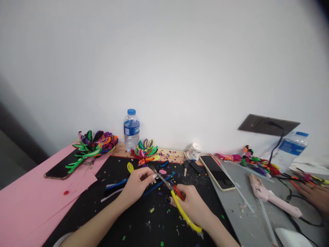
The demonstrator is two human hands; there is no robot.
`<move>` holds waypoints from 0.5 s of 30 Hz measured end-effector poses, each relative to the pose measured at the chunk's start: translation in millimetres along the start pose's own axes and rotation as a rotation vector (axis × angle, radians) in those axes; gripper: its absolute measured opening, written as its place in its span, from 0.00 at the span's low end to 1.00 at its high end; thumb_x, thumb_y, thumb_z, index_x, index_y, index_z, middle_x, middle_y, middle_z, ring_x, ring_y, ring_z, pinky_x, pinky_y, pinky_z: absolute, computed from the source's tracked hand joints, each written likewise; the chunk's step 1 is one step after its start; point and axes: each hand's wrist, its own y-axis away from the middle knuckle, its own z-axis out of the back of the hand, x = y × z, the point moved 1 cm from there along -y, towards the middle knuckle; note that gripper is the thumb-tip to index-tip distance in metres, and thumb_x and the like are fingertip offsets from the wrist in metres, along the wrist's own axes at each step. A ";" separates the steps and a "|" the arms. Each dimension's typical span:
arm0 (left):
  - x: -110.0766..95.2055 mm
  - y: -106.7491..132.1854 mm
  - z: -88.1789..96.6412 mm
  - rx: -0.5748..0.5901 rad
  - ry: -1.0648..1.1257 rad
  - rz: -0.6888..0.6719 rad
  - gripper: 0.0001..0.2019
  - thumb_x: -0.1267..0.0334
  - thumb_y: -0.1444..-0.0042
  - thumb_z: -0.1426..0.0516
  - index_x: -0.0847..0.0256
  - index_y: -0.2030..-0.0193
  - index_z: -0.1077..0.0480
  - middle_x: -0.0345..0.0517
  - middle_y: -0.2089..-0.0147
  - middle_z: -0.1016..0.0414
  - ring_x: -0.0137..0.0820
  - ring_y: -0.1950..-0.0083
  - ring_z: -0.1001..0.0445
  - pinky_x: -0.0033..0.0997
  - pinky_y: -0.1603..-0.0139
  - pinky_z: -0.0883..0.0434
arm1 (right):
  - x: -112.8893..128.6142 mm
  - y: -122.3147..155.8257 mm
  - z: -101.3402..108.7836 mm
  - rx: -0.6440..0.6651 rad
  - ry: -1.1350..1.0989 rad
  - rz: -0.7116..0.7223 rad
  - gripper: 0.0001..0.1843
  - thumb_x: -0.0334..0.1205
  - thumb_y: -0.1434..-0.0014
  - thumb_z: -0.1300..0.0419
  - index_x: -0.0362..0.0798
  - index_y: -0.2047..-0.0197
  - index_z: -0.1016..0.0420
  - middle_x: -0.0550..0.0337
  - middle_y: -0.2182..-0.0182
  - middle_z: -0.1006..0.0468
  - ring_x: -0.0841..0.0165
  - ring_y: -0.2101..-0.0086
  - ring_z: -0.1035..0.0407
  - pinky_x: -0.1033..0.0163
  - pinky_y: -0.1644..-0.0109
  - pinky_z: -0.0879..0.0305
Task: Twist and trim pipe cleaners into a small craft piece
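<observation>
My right hand (pixel 192 202) is wrapped round a pair of long-nose pliers (pixel 185 216) with yellow and red handles. The metal jaws point up and left, close to the fingertips of my left hand (pixel 137 181). Thumb and forefinger of that left hand are pinched together; a small pale bit shows at their tips, too small to name. Below and beside the hands, blue fuzzy stems (pixel 159 185) and a whitish stem (pixel 110 195) lie on the black mat (pixel 144 223). A yellow loop (pixel 130 167) rests just behind my left hand.
Behind the mat stand a water bottle (pixel 132 132), a colourful stem flower (pixel 146 149) and a paper cup (pixel 194 152). A phone (pixel 218 173) and a pink glue gun (pixel 275 200) lie on the right, near another person's hand (pixel 315 195). Pink paper (pixel 31 202) covers the left.
</observation>
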 end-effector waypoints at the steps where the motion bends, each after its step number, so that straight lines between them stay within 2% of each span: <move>1: 2.2 -1.5 0.7 0.037 0.086 0.030 0.10 0.62 0.47 0.46 0.64 0.76 0.34 0.40 0.77 0.32 0.27 0.74 0.34 0.24 0.71 0.38 | -0.3 0.1 0.7 0.001 0.003 0.007 0.19 0.44 0.53 0.42 0.46 0.82 0.49 0.70 0.83 0.49 0.77 0.79 0.56 0.71 0.79 0.60; 5: 10.1 -4.2 2.9 0.139 0.372 0.117 0.09 0.62 0.49 0.43 0.66 0.75 0.33 0.39 0.77 0.30 0.25 0.74 0.34 0.24 0.70 0.38 | -0.7 0.8 3.4 0.005 0.006 0.041 0.18 0.42 0.54 0.42 0.46 0.82 0.49 0.71 0.83 0.49 0.77 0.79 0.56 0.71 0.79 0.60; 10: 11.5 -1.1 3.5 0.222 0.698 0.237 0.07 0.64 0.53 0.39 0.66 0.72 0.31 0.38 0.78 0.30 0.23 0.77 0.34 0.22 0.73 0.39 | 3.6 1.7 7.6 0.012 0.033 0.127 0.18 0.41 0.54 0.42 0.46 0.81 0.50 0.71 0.83 0.48 0.77 0.79 0.55 0.71 0.78 0.60; 15: 12.8 4.5 1.1 0.298 0.946 0.286 0.10 0.65 0.57 0.36 0.64 0.68 0.30 0.38 0.81 0.31 0.23 0.80 0.35 0.24 0.75 0.37 | 8.0 2.9 10.5 -0.008 0.099 0.219 0.18 0.37 0.56 0.40 0.46 0.81 0.51 0.71 0.83 0.47 0.77 0.78 0.54 0.70 0.76 0.60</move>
